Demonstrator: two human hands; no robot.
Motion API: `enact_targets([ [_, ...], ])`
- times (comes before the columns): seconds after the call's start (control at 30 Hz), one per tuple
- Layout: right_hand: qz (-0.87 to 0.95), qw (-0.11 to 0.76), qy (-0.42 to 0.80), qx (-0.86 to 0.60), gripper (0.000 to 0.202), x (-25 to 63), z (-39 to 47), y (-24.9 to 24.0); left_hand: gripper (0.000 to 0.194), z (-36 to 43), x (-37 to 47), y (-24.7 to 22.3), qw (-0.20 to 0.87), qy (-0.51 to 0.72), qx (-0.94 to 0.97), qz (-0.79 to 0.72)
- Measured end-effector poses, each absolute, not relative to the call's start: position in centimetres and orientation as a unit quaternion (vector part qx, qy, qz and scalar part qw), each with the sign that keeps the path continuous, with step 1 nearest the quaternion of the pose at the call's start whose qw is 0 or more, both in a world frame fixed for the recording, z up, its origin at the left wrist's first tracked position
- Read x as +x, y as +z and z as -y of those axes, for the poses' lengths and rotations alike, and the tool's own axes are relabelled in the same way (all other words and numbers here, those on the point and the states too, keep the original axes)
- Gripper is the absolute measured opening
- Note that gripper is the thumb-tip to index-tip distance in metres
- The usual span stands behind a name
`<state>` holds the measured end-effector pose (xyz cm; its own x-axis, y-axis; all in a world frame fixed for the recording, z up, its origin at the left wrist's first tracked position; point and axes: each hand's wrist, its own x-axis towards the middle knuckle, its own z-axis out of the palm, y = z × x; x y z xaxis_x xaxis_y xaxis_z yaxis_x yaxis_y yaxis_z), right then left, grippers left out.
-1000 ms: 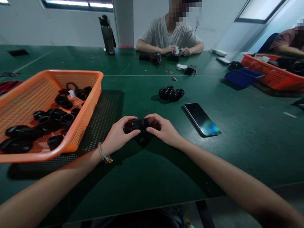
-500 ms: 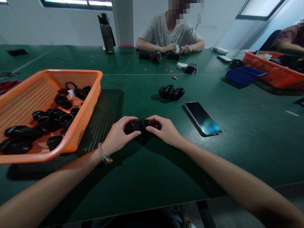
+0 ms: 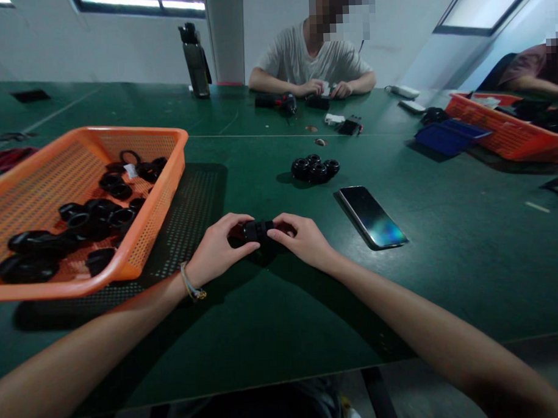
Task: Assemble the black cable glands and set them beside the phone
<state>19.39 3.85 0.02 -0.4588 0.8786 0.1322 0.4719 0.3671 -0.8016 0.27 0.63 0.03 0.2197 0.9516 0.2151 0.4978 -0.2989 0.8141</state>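
Between my two hands is a black ribbed plastic fitting, held just above the green table. My left hand grips its left end between thumb and fingers. On its right end, the thumb and fingers of my right hand are closed. The fingers partly cover both ends of the fitting. Beyond my hands sits a cluster of shiny black round parts. To the left, an orange plastic basket holds several black fittings.
A smartphone lies right of my hands. Farther back are a dark water bottle, a power drill, a blue tray and a second orange basket. One person sits opposite; another is at the far right.
The fitting has turned slightly between my fingers. Both hands keep nearly the same place and grip.
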Motion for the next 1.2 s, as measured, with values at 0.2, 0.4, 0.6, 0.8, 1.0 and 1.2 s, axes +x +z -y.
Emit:
enact_targets([
  [0.2,0.755,0.320,0.396,-0.413,0.021,19.43,-3.82,-0.36,0.034,-0.62,0.24,0.00,0.311,0.368,0.720,-0.500],
  [0.4,0.762,0.311,0.419,-0.382,0.024,19.85,-3.95,-0.04,0.037,-0.75,0.16,-0.10,0.330,0.372,0.702,-0.510],
  [0.6,0.784,0.301,0.398,-0.369,0.028,20.16,-4.33,0.19,0.039,-0.89,0.07,-0.13,0.344,0.376,0.690,-0.515],
  [0.8,0.786,0.320,0.369,-0.380,0.034,20.15,-4.33,-0.09,0.040,-0.90,-0.02,-0.24,0.334,0.371,0.702,-0.508],
  [1.0,0.779,0.325,0.373,-0.385,0.029,20.07,-4.30,-0.06,0.037,-0.88,-0.02,-0.11,0.319,0.360,0.713,-0.511],
  [1.2,0.782,0.318,0.374,-0.385,0.026,20.07,-4.28,0.09,0.036,-0.82,0.01,-0.05,0.308,0.355,0.718,-0.513],
])
